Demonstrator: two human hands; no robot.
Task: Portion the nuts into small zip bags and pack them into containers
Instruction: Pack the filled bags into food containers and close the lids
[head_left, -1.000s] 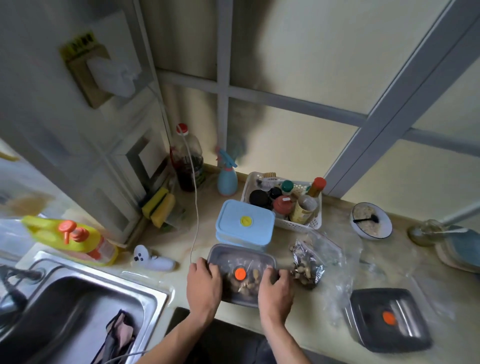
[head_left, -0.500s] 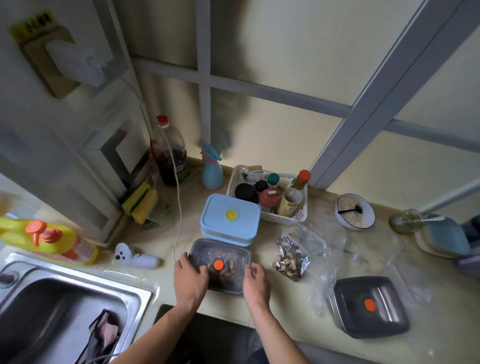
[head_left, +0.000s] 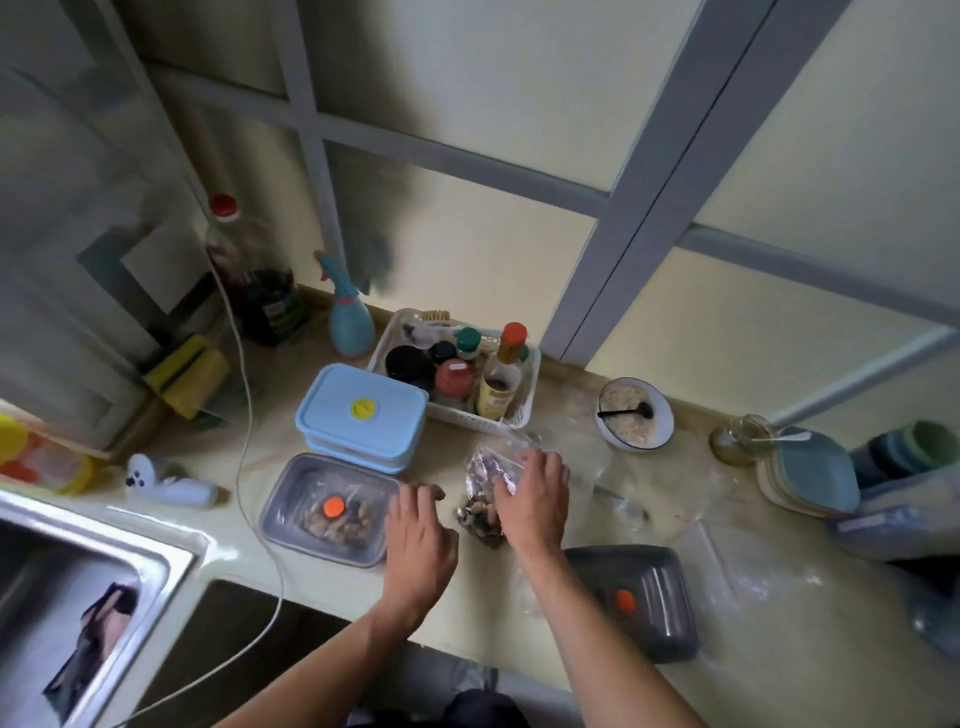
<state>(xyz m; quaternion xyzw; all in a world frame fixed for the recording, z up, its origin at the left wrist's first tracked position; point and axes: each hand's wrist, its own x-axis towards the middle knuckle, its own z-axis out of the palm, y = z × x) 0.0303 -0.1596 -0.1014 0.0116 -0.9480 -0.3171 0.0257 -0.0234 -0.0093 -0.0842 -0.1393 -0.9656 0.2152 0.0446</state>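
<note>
The bag of nuts (head_left: 485, 499) lies near the tabletop's (head_left: 483, 608) front edge, long axis running front to back, directly under the right hand (head_left: 532, 499), whose fingers rest spread on its upper end. The left hand (head_left: 418, 540) hovers relaxed just beside it, holding nothing. Both hands have left the closed grey container (head_left: 327, 509), which stays at left
</note>
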